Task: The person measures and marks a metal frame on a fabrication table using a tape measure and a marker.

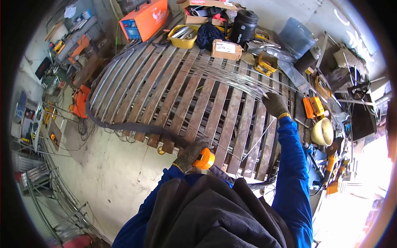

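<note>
I watch both of my hands from the head view, each in a dark glove with a yellowish cuff, at the end of a blue sleeve. My left hand [192, 156] is at the near edge of the slatted table [221, 124], closed around a rounded orange object [204, 159] that juts out on its right side. My right hand [276, 105] reaches farther forward over the right part of the table, with its fingers at the near-right ends of the thin metal rods [231, 76]. I cannot tell whether those fingers are clenched on the rods or only touching them. The rods lie in a loose, fanned bundle slantwise across the slats.

A dark fabric-like sleeve [136, 127] runs along the left and near edges of the table toward my left hand. At the far side I see an orange machine [142, 22], a yellow tray [178, 42] with metal pieces in it, a dark cloth [210, 36], a small cardboard box [226, 49] and a black jug [244, 28]. A 2nd yellow container [265, 66] sits just beyond the rods, near a bluish bucket [297, 36]. To the right of my right arm is a cream bowl [322, 132], tilted on its side.
</note>
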Demonstrator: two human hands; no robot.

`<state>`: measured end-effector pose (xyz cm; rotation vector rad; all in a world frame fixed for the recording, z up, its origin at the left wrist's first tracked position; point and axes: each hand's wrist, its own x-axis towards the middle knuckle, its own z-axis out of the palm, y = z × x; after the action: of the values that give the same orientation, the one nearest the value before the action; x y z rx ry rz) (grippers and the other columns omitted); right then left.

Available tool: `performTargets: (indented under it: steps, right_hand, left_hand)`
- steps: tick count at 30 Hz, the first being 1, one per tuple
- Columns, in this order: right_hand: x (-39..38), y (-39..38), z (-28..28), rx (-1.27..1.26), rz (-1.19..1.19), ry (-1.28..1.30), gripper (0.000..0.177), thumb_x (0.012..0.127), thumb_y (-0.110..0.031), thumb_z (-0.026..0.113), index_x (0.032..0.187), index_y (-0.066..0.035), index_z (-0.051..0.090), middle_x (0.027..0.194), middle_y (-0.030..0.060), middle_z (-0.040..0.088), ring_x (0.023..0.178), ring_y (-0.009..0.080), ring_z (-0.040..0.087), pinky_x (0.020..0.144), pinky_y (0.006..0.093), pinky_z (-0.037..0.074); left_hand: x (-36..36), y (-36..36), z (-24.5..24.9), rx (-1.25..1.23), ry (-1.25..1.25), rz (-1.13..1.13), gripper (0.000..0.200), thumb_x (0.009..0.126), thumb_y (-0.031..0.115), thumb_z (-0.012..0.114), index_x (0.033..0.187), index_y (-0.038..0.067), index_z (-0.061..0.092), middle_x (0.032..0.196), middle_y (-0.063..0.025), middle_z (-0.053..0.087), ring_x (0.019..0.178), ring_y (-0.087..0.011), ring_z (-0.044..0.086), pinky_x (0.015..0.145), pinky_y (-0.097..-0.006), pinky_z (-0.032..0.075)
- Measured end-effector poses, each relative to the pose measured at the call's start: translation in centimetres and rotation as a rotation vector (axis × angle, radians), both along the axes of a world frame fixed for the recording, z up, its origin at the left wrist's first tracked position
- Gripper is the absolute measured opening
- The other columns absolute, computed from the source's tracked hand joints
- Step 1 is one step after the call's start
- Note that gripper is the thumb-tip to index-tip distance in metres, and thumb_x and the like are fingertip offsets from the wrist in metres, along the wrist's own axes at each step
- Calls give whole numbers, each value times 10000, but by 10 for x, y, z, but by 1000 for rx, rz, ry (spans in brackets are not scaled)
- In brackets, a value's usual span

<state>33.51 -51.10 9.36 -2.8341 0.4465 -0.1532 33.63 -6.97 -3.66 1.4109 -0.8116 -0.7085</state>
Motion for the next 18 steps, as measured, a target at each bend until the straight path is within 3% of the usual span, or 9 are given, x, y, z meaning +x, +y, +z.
performTargets:
  steps: [3,5,8,10,12,13,14,16,18]
  right_hand:
    - [-15,-20,-18,2,-138,130,383,902,-383,592,1024,-48,731,1003,268,704,1002,471,658,871,537,520]
    - [-23,-32,-29,52,-173,192,385,893,-379,591,1024,-47,737,1018,273,703,1011,470,658,881,534,520]
    - [-33,-37,-43,102,-228,297,375,865,-337,591,1012,-28,744,1035,289,698,1013,472,661,893,516,525]
    - [-42,-27,-49,160,-282,203,302,804,-324,670,858,-44,768,791,195,725,729,297,693,719,434,515]
    - [-49,-19,-49,193,-269,218,308,831,-316,661,879,-29,760,794,168,734,735,269,696,723,413,523]
    - [-53,-14,-48,352,-270,203,317,849,-313,655,891,-15,753,799,157,739,731,252,694,720,406,526]
    - [-55,-10,-48,513,-271,187,325,866,-310,649,903,-1,745,804,146,743,727,234,692,716,399,529]
    - [-55,-7,-55,491,-208,193,340,892,-306,641,914,20,732,779,115,737,707,205,679,703,378,530]
    - [-55,-1,-65,550,-225,150,359,902,-319,639,895,29,728,742,98,714,686,187,659,678,362,520]
  left_hand:
    - [11,-7,20,56,-166,53,347,1075,186,405,1374,79,544,1375,-101,581,1268,-242,558,1114,-355,424]
    - [15,-13,25,118,128,37,359,1076,210,408,1379,84,551,1394,-112,570,1285,-256,548,1126,-351,408]
    - [22,-29,24,87,192,89,353,1069,236,429,1344,78,584,1388,-111,576,1275,-244,554,1116,-348,417]
    - [32,-34,26,109,18,142,354,1058,295,468,1283,75,630,1327,-86,620,1243,-218,576,1094,-343,434]
    - [39,-33,33,152,197,207,323,1033,302,503,1202,79,663,1256,-80,641,1187,-186,599,1028,-332,478]
    - [36,-32,42,130,416,300,321,1019,316,519,1156,72,675,1207,-65,657,1145,-165,608,996,-322,480]
    - [36,-29,45,134,414,298,321,1019,316,519,1156,72,675,1207,-65,657,1145,-165,608,996,-322,480]
    - [41,-16,49,72,349,368,350,1008,341,528,1179,73,677,1195,-54,655,1128,-153,605,991,-306,471]
    - [51,-2,31,66,479,371,356,1006,328,530,1213,74,671,1211,-53,649,1145,-157,599,1014,-308,461]
